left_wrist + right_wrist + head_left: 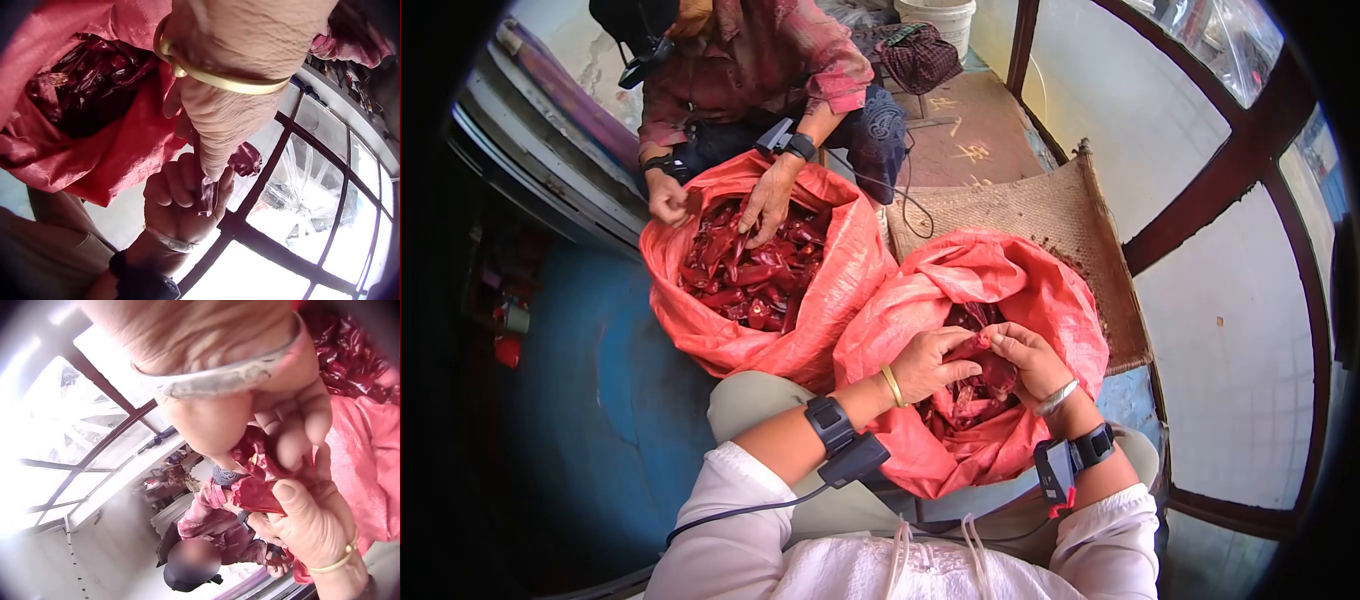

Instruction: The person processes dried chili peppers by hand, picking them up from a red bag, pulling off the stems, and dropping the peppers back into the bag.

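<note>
Above the open mouth of a red woven sack [870, 345], both hands meet at a dried red chili. My left hand [930, 366] pinches a red chili piece [257, 495] between thumb and fingers. Close against it, my right hand [1032, 366] has its fingers curled round another red chili piece [255, 452], its torn end showing in the right wrist view. More dried chilies [960, 408] lie inside the sack below. In the left wrist view the left fingertips partly hide the chili over the right palm.
Across from me a person [740, 60] works with both hands over a second red sack [840, 270] full of chilies [750, 285]. A woven mat [1000, 215] lies behind the near sack. Framed window panels [1220, 310] stand at the right, a white bucket [940, 20] at the back.
</note>
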Available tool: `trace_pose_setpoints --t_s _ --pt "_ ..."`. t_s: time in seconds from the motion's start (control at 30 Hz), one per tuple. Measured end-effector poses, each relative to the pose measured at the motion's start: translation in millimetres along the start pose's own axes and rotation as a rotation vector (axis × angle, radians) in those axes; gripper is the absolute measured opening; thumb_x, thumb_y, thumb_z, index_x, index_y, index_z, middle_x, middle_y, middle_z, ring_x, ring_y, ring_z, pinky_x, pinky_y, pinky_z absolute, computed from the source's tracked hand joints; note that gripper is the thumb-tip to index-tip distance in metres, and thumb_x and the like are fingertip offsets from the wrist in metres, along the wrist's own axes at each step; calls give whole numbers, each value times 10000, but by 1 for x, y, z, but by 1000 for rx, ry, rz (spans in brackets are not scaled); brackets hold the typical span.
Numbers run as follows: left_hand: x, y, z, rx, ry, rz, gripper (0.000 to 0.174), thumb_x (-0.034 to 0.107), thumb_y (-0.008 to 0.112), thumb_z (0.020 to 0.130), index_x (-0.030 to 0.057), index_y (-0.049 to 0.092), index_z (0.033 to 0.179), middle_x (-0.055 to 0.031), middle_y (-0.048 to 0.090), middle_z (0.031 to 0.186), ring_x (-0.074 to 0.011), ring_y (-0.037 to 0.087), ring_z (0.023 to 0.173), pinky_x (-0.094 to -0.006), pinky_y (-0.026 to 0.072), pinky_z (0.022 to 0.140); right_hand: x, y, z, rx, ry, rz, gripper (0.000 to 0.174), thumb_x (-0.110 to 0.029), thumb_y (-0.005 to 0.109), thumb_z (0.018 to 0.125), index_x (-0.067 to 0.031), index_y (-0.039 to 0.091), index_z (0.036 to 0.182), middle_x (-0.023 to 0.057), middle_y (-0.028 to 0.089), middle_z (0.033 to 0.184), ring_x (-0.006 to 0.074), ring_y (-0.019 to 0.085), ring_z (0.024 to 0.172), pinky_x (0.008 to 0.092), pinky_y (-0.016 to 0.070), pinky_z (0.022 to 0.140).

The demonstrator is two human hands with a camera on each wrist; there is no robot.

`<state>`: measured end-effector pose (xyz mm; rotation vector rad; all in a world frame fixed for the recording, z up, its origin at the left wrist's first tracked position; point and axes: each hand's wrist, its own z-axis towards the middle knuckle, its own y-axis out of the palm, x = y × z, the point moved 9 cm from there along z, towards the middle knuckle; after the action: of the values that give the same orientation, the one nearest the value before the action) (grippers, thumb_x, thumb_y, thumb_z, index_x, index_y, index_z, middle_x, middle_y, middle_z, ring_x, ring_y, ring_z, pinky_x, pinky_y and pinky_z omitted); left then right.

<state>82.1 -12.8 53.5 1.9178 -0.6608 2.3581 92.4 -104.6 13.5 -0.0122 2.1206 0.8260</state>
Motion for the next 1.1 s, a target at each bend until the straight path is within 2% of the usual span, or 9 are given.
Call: trace_pose_setpoints --t_s 0.07,0.13,0.3,0.37,0.67,0.73,0.8,0.93,1.1 --pt "-11 4 -2 -9 -89 -157 267 115 618 723 9 538 955 -47 572 830 -119 541 770 -249 425 710 -5 -1 -5 -2 -1 3 163 -138 489 822 -39 492 952 27 558 814 103 542 714 222 457 629" --pt "-20 6 -3 -9 -177 -310 230 122 608 735 13 551 930 -30 570 809 -103 533 754 -243 423 701 -9 2 -7 -67 0 27 197 -196 453 837 -38 486 950 44 566 770 135 553 553 245 456 437" --pt "-29 -11 -2 116 -215 -328 173 66 587 748 28 562 915 16 577 809 -68 518 763 -232 425 723 -20 8 -12 -53 -82 -28 171 -122 433 827 -24 494 953 51 570 759 145 576 595 242 482 491" --pt "-31 -11 -2 126 -211 -305 175 54 581 748 28 559 920 13 577 814 -69 518 767 -231 425 724 -25 12 -15 -53 -185 -282 251 -62 464 795 -16 475 1042 40 555 761 114 559 607 223 476 515" --pt "-45 2 -8 74 -369 -556 197 55 480 805 58 504 1000 -12 565 895 -98 541 784 -230 454 678 -24 17 -11 -59 -171 -172 326 5 438 782 -12 446 1107 37 556 794 100 549 656 214 468 590" --pt "-57 -1 -16 203 -516 -786 202 76 455 821 68 487 1020 -14 558 896 -101 549 774 -246 475 649 -23 12 -8 5 -161 -186 290 -22 449 789 -14 464 1079 36 560 776 91 540 631 203 453 565" --pt "-63 -22 -16 315 -502 -894 167 132 444 834 50 506 965 -49 565 846 -142 566 738 -279 489 620 -22 6 -7 62 -137 -252 242 -32 461 785 -18 498 1024 26 562 743 81 527 605 194 438 541" --pt "-66 -88 -18 548 -272 -1107 149 141 450 832 18 529 861 -87 578 785 -174 570 689 -287 486 623 -20 9 -3 61 -122 -299 198 -39 465 784 -21 521 974 21 561 718 72 509 576 189 424 522" --pt "-103 -173 -67 1177 -216 -1420 219 194 466 838 -17 519 821 -101 565 759 -183 564 686 -288 489 669 -11 5 -1 57 -100 -324 173 -52 471 787 -21 523 949 29 578 705 94 544 581 209 444 528"
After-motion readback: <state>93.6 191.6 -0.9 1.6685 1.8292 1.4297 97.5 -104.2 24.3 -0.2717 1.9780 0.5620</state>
